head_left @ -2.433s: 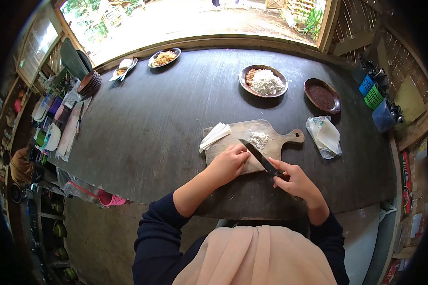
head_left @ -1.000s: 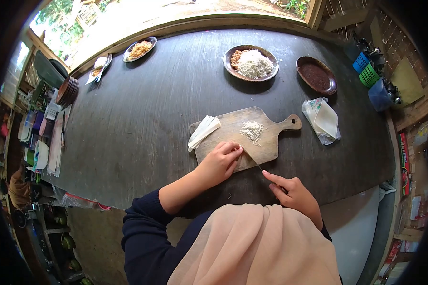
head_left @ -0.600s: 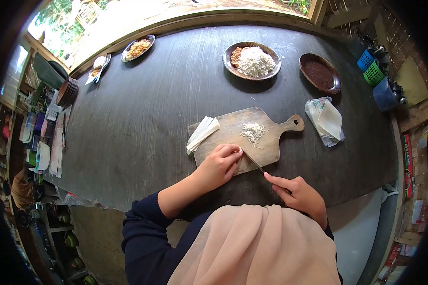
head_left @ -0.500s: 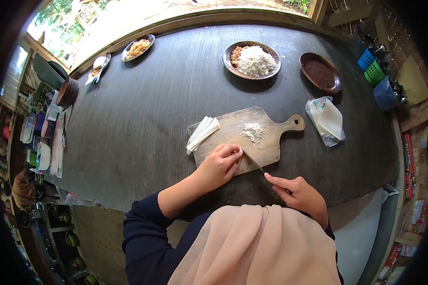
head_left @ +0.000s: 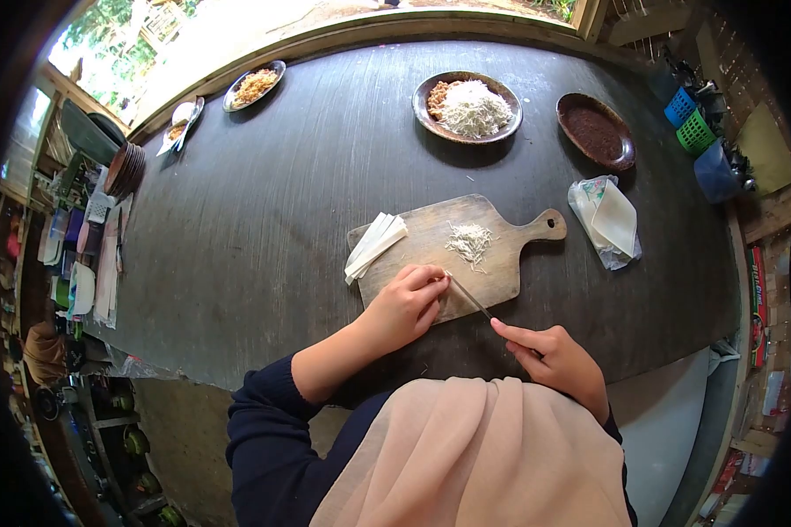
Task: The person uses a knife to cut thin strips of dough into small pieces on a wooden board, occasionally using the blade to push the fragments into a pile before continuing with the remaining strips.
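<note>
My left hand (head_left: 410,303) is closed on the near edge of a wooden cutting board (head_left: 435,220), fingertips pinched on a small white piece, mostly hidden. In my right hand (head_left: 549,356) is a thin knife (head_left: 472,296), its tip right beside my left fingertips. The knife's handle is covered by my right fingers. Beyond the blade lies a loose heap of fine white shreds (head_left: 470,244) on the board. A stack of long white strips (head_left: 376,248) rests over the board's left end.
At the back stands a bowl (head_left: 422,123) of white shreds and brown bits. To its right are a dark oval dish (head_left: 626,158) and a plastic packet (head_left: 606,221) with white sheets. A plate of fried-looking food (head_left: 255,86) sits far left. Coloured baskets (head_left: 694,134) line the right wall.
The view has shifted slightly, so things on the right appear a little further right. Both hands and the knife keep almost the same pose at the board.
</note>
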`<state>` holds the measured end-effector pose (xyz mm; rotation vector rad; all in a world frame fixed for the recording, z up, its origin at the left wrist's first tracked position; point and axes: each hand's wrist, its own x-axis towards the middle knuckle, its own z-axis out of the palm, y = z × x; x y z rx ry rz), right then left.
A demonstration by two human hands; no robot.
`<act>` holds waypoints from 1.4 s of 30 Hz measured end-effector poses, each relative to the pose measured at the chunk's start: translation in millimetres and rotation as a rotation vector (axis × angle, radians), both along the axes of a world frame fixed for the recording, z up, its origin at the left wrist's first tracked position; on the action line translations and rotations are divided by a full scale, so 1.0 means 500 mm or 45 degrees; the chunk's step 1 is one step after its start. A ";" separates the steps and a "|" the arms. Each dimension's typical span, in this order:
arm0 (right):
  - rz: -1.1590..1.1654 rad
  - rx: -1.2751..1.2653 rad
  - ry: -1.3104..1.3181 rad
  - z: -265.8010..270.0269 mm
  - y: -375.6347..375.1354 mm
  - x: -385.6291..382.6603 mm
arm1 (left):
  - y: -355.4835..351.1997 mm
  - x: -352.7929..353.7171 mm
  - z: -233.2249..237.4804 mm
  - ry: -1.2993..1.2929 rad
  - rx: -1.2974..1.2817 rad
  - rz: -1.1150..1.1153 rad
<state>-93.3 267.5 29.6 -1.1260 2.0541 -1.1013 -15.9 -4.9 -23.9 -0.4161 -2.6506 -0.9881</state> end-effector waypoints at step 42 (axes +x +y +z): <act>-0.158 0.062 -0.122 0.005 -0.014 0.017 | 0.000 -0.002 0.002 -0.013 -0.028 -0.008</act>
